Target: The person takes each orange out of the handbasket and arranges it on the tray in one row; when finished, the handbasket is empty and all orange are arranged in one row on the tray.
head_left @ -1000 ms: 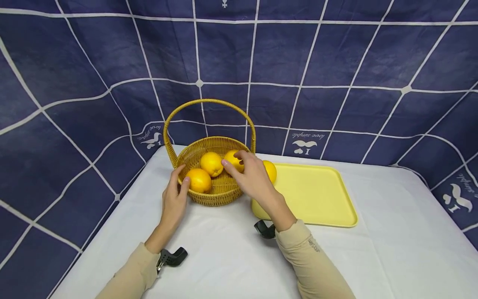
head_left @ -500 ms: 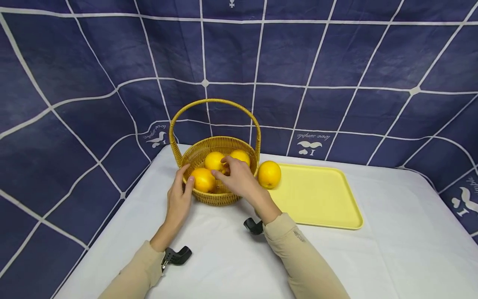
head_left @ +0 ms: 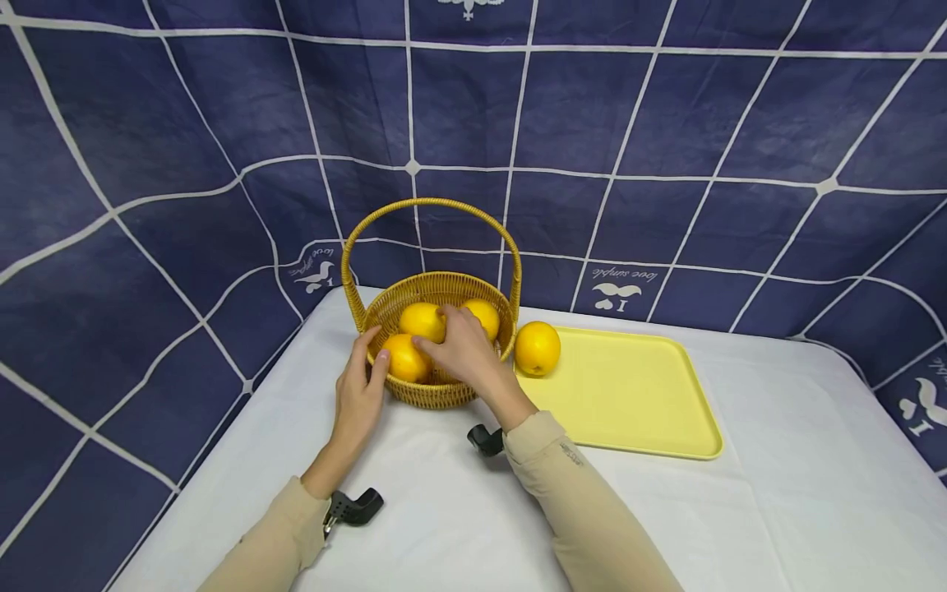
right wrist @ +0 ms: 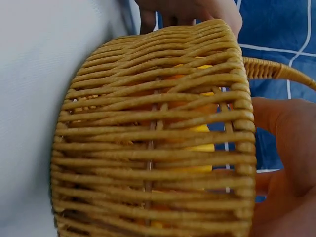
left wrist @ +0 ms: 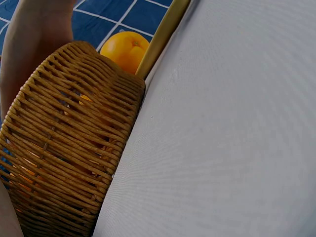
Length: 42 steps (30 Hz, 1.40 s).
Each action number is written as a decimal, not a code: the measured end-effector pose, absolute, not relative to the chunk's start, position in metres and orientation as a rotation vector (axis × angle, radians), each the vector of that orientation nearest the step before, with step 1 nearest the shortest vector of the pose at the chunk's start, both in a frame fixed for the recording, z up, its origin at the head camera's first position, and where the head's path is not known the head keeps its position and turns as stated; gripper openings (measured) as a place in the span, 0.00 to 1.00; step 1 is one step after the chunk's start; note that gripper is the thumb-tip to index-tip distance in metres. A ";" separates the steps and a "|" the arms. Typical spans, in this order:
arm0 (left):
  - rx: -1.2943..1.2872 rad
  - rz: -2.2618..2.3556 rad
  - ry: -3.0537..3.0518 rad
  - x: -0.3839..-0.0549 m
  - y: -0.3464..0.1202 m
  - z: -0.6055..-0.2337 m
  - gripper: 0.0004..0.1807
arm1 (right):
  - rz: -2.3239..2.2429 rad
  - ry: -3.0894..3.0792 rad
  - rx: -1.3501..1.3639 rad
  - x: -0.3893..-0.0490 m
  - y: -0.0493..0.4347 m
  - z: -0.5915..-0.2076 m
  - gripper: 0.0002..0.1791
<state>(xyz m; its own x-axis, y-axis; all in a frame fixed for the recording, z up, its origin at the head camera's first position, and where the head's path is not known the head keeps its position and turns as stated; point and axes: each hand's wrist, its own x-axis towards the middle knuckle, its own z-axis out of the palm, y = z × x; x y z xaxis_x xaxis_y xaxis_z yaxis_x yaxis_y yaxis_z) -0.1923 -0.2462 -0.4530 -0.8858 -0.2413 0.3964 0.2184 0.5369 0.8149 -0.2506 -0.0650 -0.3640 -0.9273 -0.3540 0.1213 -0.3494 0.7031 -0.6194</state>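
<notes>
A woven wicker basket [head_left: 436, 396] with a tall arched handle stands on the table, holding three oranges. My left hand [head_left: 358, 399] holds the basket's left rim, thumb at the edge beside the front orange [head_left: 405, 362]; in the right wrist view, its fingers [right wrist: 173, 11] lie against the outer wall. Reaching in over the right side, my right hand [head_left: 468, 352] curves its thumb and fingers about the back-left orange [head_left: 422, 321]; its fingertips are partly hidden. Behind it lies the right-hand orange [head_left: 485, 315], partly covered.
A yellow tray [head_left: 629, 395] lies right of the basket, with one orange [head_left: 538, 349] on its back left corner, close to the basket. A white cloth [head_left: 444, 510] covers the table. Dark blue gridded fabric [head_left: 629, 107] hangs behind and to the left.
My right hand has moved left, from the right-hand orange to the back-left one, which has shifted slightly left. My left hand stays on the rim. The view has shifted slightly.
</notes>
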 end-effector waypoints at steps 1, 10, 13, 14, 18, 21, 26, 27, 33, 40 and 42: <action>0.021 -1.315 -2.311 -0.193 -0.246 -0.453 0.26 | -1.044 2.897 -0.585 -0.252 -0.067 -0.364 0.42; 0.054 -1.294 -2.330 -0.193 -0.246 -0.454 0.26 | -0.915 2.962 -0.529 -0.255 -0.093 -0.361 0.48; 0.055 -1.296 -2.330 -0.192 -0.246 -0.454 0.25 | -0.944 2.931 -0.502 -0.254 -0.096 -0.362 0.52; 0.056 -1.295 -2.330 -0.192 -0.246 -0.454 0.25 | -0.949 2.921 -0.490 -0.253 -0.097 -0.363 0.53; 0.050 -1.299 -2.328 -0.192 -0.246 -0.454 0.25 | -0.956 2.909 -0.465 -0.250 -0.097 -0.364 0.57; 0.052 -1.295 -2.324 -0.193 -0.246 -0.454 0.26 | -0.969 2.892 -0.456 -0.248 -0.098 -0.364 0.59; 0.047 -1.288 -2.323 -0.194 -0.246 -0.454 0.25 | -0.966 2.839 -0.434 -0.245 -0.097 -0.363 0.63; 0.045 -1.288 -2.324 -0.194 -0.246 -0.454 0.25 | -0.963 2.828 -0.436 -0.245 -0.097 -0.363 0.64; 0.045 -1.296 -2.323 -0.194 -0.247 -0.455 0.25 | -0.981 2.776 -0.472 -0.244 -0.097 -0.367 0.64; 0.048 -1.300 -2.324 -0.194 -0.247 -0.454 0.25 | -0.997 2.804 -0.526 -0.241 -0.094 -0.369 0.62; 0.051 -1.300 -2.319 -0.193 -0.247 -0.454 0.25 | -1.004 2.829 -0.544 -0.240 -0.092 -0.369 0.60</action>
<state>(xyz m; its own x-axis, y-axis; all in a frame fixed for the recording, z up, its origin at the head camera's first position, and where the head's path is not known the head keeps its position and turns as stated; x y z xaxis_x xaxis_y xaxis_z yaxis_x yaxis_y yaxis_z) -0.1934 -0.2474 -0.4542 -0.8853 -0.2581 0.3869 0.1953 0.5487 0.8129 -0.2401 -0.0925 -0.3687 -0.9324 -0.3600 0.0329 -0.3002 0.7205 -0.6252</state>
